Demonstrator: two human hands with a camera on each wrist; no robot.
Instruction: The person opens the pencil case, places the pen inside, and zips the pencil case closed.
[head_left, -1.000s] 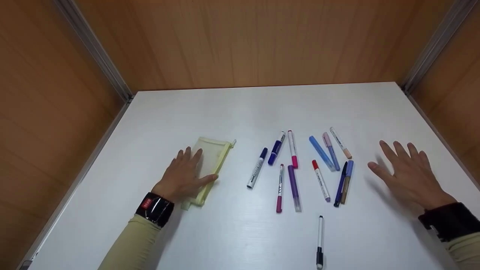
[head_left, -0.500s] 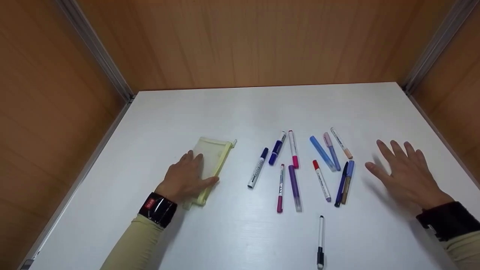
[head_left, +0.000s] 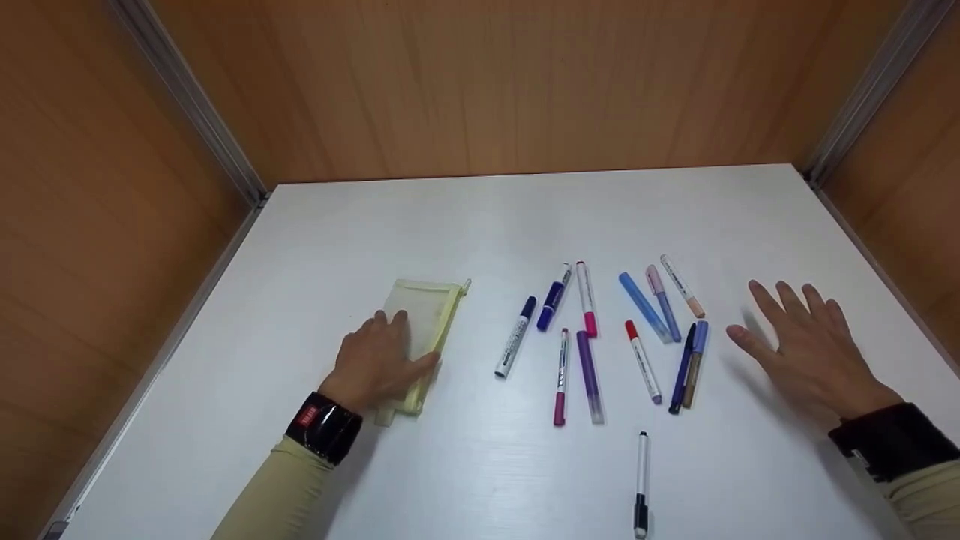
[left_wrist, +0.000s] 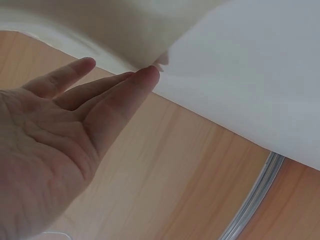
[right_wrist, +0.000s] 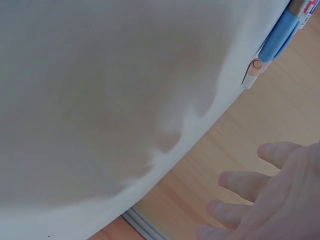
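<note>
Left hand (head_left: 380,363) shifted nearer on pouch (head_left: 422,315) (table's (head_left: 465,225) far edge free).

no lettering can be read anywhere. the black wristband (head_left: 324,427) on the left arm carries a small red label (head_left: 308,415) with pale marks too tiny to make out, and the print on the white marker (head_left: 514,338) barrel is only a blur.

The scattered cluster of coloured marker pens (head_left: 607,330) blocks the centre of the white tabletop (head_left: 487,217). Behind the cluster the surface is open. A flat pale-yellow zip pouch (head_left: 420,330) lies left of the cluster.
</note>
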